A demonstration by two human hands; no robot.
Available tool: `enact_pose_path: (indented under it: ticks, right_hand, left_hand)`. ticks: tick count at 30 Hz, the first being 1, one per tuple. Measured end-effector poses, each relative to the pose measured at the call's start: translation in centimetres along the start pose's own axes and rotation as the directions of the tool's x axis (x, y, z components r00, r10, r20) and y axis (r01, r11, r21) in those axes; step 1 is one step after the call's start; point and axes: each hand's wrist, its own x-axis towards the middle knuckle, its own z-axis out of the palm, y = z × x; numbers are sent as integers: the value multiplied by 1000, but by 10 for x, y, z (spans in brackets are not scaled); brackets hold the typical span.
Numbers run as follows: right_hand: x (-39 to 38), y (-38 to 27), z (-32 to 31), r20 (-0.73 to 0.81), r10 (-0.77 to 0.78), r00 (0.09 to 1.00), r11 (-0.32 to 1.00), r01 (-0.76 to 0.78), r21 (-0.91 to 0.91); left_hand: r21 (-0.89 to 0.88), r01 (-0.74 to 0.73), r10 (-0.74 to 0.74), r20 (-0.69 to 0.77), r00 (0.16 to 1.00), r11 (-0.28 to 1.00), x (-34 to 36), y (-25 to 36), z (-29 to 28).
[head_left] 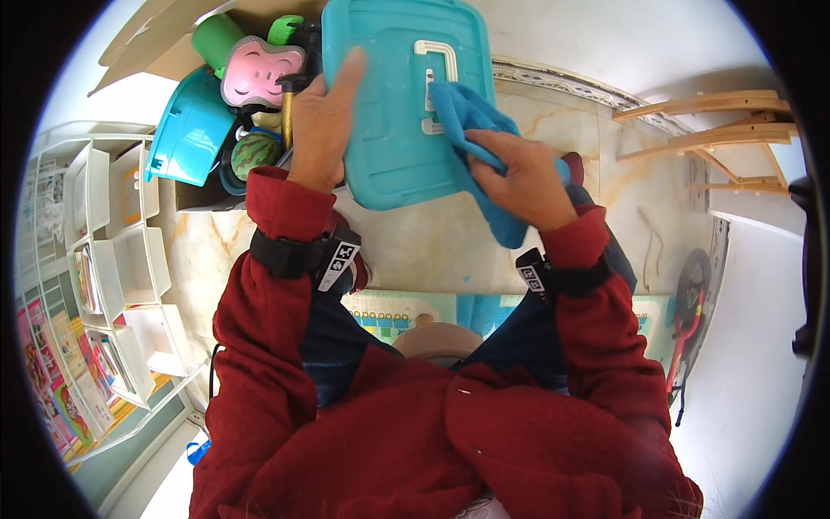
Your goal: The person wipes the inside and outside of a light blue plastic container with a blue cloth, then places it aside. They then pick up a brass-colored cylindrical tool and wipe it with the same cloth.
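A teal plastic storage box lid (393, 143) is held up in front of me, with a white folding handle (451, 65) at its middle. My left hand (322, 134) grips its left edge, thumb lying over the top face and the other fingers mostly hidden. In my right hand (523, 177) a blue cloth (506, 221) is bunched, its upper end lying on the lid beside the handle. Part of the cloth hangs below the lid's right edge.
Left of the lid, a cardboard box (156, 39) stands near a teal tub (186, 125), a pink pad with a face (259, 73) and a watermelon-patterned ball (256, 151). White shelves (143, 264) hold books at far left. Wooden folding legs (709, 130) lean at right, above a red-and-black object (687, 320).
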Motion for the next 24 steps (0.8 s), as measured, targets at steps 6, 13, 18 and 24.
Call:
enact_pose_path:
  ticks: [6, 13, 18, 24]
  right_hand:
    - [-7, -37, 23, -11, -67, 998, 940, 66, 334]
    - [2, 5, -16, 65, -31, 997, 992, 39, -124]
    - [6, 19, -46, -301, 241, 923, 967, -256, -10]
    - [13, 29, -36, -340, 26, 940, 983, -87, -164]
  left_hand:
    - [-21, 15, -14, 28, 999, 1000, -2, -12, 5]
    - [31, -31, 30, 27, 999, 999, -3, -4, 4]
    - [75, 21, -28, 100, 995, 997, -5, -1, 2]
    - [132, 81, -102, 162, 981, 988, -10, -1, 5]
